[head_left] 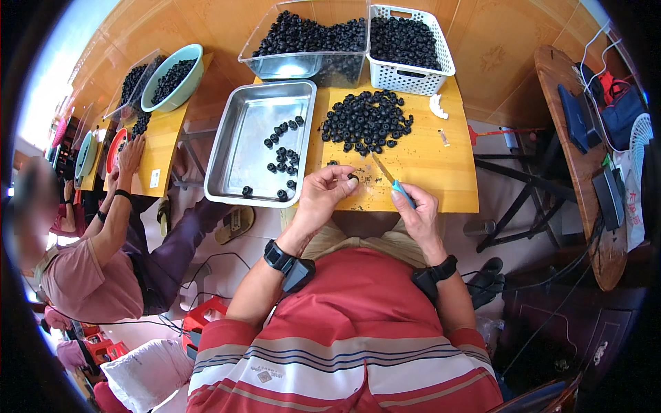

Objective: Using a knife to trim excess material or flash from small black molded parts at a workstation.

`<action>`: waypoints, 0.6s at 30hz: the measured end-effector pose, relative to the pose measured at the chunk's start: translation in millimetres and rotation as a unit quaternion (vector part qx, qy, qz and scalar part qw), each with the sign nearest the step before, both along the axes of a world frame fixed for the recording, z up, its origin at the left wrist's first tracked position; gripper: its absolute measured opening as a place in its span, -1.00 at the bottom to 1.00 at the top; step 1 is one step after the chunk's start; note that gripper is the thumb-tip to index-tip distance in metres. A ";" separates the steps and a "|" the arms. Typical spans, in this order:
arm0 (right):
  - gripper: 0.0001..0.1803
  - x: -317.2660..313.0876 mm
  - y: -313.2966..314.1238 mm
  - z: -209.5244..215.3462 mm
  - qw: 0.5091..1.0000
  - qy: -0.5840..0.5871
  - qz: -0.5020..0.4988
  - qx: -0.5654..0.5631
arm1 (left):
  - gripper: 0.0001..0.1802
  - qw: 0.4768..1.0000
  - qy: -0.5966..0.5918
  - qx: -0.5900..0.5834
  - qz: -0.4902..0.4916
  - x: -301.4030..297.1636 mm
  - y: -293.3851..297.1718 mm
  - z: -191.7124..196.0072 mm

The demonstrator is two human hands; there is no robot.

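My left hand [327, 191] pinches one small round black piece [352, 177] between thumb and fingertips, over the near edge of the yellow wooden table [441, 182]. It looks like a dark fruit or nut, but its kind is unclear. My right hand [418, 215] grips a knife [383, 169] by its blue handle, the blade pointing away and left. Just beyond the blade lies a heap of the same black pieces [366, 122]. Left of the heap, a shallow metal tray [237, 138] holds several pieces on its right side. Dark crumbs dot the wood below my fingers.
At the back stand a clear plastic bin [303, 65] and a white perforated basket [413, 81], both full of black pieces. White scraps [437, 106] lie at the right. A co-worker [96, 261] sits left by a green bowl [194, 69]. A wooden board with cables [561, 103] stands right.
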State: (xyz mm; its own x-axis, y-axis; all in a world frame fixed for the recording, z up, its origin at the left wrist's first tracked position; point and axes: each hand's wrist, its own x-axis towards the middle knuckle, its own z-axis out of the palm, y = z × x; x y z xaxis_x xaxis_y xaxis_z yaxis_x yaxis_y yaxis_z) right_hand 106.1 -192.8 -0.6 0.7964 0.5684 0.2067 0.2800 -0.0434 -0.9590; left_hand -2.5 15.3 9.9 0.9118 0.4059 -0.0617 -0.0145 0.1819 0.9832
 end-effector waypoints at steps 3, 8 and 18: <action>-0.66 -2.5 0.6 -0.2 1.000 0.012 0.001 0.007 | -0.80 0.981 -0.020 -0.195 0.004 -0.6 -3.1 -2.8; -0.67 -7.7 0.3 8.2 1.000 0.011 0.021 -0.008 | -0.82 0.927 -0.021 -0.375 0.003 -3.0 -6.5 -5.3; -0.69 -13.3 5.0 14.7 0.995 -0.066 0.068 -0.012 | -0.85 0.886 -0.078 -0.454 -0.048 -4.5 -16.2 -14.9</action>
State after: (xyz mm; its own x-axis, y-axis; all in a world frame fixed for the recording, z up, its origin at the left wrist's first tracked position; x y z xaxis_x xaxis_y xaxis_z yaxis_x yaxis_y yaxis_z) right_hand 92.8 -187.8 14.0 0.6785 0.6753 0.2890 0.4077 -0.0191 -0.9129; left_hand -7.0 -0.9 -5.1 0.9656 0.1739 -0.1935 -0.0795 0.9053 0.4172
